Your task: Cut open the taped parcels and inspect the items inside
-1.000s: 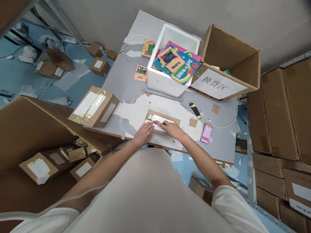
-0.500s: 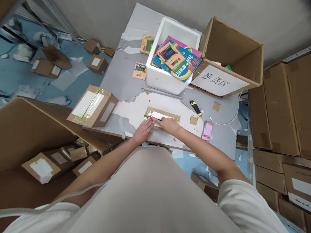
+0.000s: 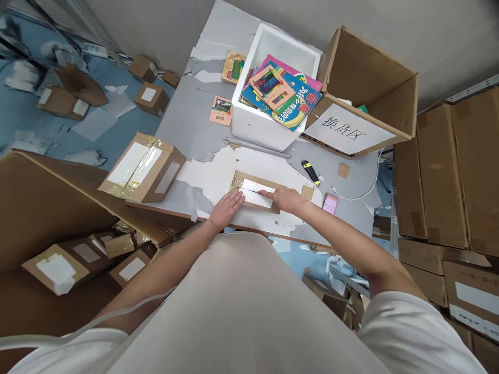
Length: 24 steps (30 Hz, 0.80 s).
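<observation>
A small flat cardboard box (image 3: 257,206) with a white label (image 3: 252,185) and shiny tape at its left end lies near the table's front edge. My left hand (image 3: 226,209) rests with its fingers stretched out on the box's left front corner. Over the right half of the box, my right hand (image 3: 286,199) is closed with the index finger pointing left along the label. Something red shows at that fingertip; whatever the curled fingers hold is hidden. A thin dark line runs across the label left of the fingertip.
A black-and-yellow utility knife (image 3: 311,173) lies behind my right hand. Farther back stand a white foam box (image 3: 265,130) of books and an open carton (image 3: 358,124). A taped box (image 3: 163,176) sits on the left; a large open carton (image 3: 78,189) holds several parcels.
My right hand has slid to the right along the box, and more of the label with the dark line shows. My left hand stays at the box's left end.
</observation>
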{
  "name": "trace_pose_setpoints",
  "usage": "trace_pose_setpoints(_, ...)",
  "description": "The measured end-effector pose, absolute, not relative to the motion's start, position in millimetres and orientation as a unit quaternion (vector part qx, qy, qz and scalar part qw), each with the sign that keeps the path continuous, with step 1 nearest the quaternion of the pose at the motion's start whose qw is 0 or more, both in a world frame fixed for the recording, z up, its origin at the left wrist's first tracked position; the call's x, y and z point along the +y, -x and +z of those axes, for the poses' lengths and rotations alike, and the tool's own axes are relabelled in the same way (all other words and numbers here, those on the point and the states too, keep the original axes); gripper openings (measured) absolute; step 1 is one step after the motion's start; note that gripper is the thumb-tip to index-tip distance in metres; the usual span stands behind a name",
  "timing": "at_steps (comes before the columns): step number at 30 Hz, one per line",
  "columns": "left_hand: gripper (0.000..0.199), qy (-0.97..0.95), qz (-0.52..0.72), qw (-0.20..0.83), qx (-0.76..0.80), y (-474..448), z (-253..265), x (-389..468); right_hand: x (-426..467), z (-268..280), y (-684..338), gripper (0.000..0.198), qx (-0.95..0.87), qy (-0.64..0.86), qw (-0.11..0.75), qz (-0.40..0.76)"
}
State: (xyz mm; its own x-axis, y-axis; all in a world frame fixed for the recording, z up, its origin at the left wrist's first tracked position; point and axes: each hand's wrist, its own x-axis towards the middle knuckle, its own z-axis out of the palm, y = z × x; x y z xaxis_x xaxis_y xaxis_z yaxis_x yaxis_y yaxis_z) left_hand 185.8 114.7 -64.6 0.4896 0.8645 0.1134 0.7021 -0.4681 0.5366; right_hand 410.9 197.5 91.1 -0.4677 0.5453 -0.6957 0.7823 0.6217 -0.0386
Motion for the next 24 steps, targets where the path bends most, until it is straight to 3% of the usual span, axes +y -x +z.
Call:
trace_pose_setpoints(8,0.049,-0.822,0.192,0.231,0.484,-188.9,-62.2,117.5,167.7,105.3,-485.0,0.073,0.787,-0.457,0.386,-0.147)
trace_pose_setpoints(18,0.05,-0.808,0.181,0.224,0.514,-195.7,-55.3,117.7,120.8,111.7,-548.3,0.079,0.785,-0.506,0.335,-0.125)
trace_pose_setpoints(21,0.048,-0.798,0.177,0.214,0.534,-201.8,-48.7,114.4,106.6,97.4,-576.3,0.067,0.761,-0.581,0.225,-0.182)
trace_pose_setpoints(24,0.043,-0.792,0.166,0.19,0.556,-210.1,-35.5,108.4,95.8,68.0,-578.8,0.058,0.676,-0.659,0.019,-0.33)
